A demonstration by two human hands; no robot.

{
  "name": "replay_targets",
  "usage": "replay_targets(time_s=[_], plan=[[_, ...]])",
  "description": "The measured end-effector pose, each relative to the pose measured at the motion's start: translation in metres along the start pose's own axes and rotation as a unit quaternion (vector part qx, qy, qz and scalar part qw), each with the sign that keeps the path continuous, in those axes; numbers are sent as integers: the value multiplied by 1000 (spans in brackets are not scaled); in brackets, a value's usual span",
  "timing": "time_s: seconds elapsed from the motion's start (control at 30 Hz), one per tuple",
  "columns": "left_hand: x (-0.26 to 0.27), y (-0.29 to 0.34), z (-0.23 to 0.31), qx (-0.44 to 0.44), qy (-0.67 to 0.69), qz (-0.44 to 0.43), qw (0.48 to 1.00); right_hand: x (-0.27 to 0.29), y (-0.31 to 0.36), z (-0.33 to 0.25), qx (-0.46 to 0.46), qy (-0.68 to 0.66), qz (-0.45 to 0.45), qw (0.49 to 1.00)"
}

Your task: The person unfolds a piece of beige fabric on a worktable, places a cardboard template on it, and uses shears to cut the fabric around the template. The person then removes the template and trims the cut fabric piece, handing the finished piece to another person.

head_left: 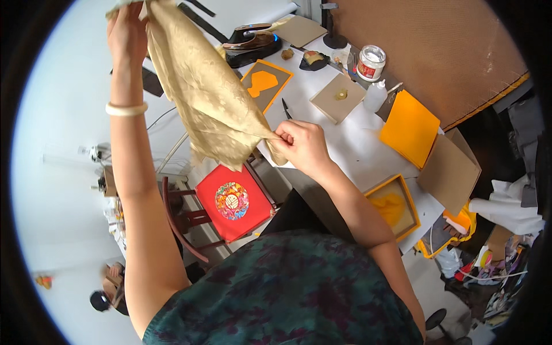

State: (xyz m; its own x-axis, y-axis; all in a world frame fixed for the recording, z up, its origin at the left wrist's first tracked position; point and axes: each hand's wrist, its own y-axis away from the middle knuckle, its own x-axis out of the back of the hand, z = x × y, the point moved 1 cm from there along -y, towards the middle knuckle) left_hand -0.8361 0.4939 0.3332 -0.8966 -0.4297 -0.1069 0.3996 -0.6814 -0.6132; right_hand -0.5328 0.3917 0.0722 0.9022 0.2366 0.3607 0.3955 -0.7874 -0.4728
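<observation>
A piece of pale gold patterned fabric (213, 98) hangs stretched between my two hands, in front of the table's left end. My left hand (126, 34) is raised to the upper edge of the view, its fingers closed on one corner of the cloth; part of that grip is cut off. Lower and nearer, my right hand (305, 144) pinches another edge of the fabric. Beyond the cloth lies a grey board with an orange border and an orange shape (263, 83). Dark pointed tweezers or a similar tool (286, 109) rest near my right hand.
An iron (250, 43) stands on the white-covered table (345, 144). Farther right are a jar (371, 62), a squeeze bottle (375, 96), orange sheets (409, 126) and an orange-framed tray (415, 215). A chair with a red cushion (210, 195) stands below the fabric. Another person (109, 293) is far left.
</observation>
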Motion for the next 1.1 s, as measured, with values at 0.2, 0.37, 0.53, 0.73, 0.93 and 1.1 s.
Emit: replay_targets(time_s=[0.2, 0.37, 0.53, 0.73, 0.93, 1.1], plan=[[-66, -80, -176, 87, 126, -181, 971, -90, -34, 51, 30, 108, 8, 994], [-137, 5, -299, 181, 330, -270, 886, -126, -63, 79, -85, 117, 64, 987], [-111, 63, -416, 276, 250, -388, 843, -164, -55, 135, -174, 219, 98, 955], [-60, 128, -491, 243, 166, -418, 859, -185, -14, 199, -301, 280, 56, 910], [14, 152, -517, 140, 114, -282, 942, -189, 31, 208, -323, 258, 48, 909], [74, 144, -585, 144, 67, -110, 981, -224, 70, 191, -268, 263, 235, 897]])
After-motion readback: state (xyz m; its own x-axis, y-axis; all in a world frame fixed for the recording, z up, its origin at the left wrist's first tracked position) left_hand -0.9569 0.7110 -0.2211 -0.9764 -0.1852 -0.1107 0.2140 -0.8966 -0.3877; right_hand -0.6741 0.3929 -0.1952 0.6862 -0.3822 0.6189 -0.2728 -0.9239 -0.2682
